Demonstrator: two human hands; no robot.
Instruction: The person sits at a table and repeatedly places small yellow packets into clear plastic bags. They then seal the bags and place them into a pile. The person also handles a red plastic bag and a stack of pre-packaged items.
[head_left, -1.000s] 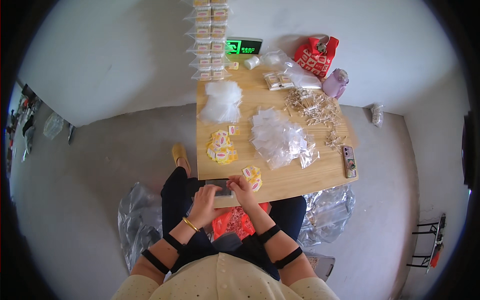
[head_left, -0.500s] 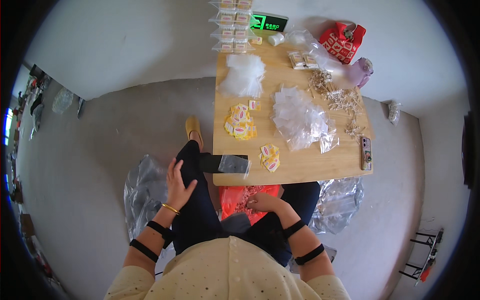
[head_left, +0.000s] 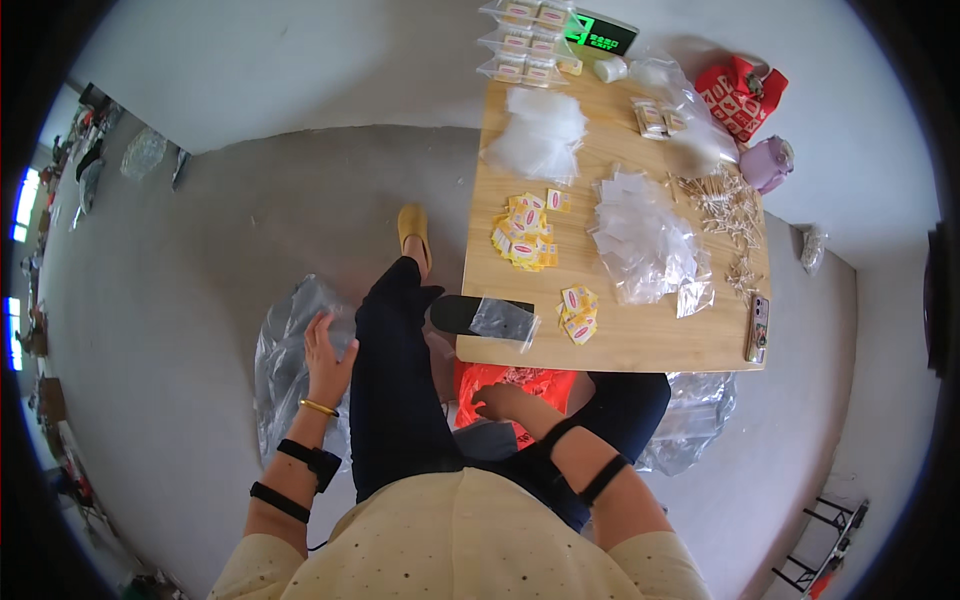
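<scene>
My left hand hangs beside my left thigh with its fingers apart and nothing in it, above a crumpled clear plastic bag. Between my knees, under the table's front edge, lies an open red plastic bag with many small pale sticks in it. My right hand is over the left part of that red bag, palm down, its fingers bent together; whatever they hold is hidden. A small clear bag lies on a black strip that juts past the table's left edge.
The wooden table bears yellow cards, a smaller card pile, clear bags, white sleeves, loose cotton swabs, a phone, a purple jug and a red tote. Packed swab boxes stand at the back left.
My left hand has come off my left thigh, moving outward. My right hand has shifted toward the red bag's left side. The table sits further right in view.
</scene>
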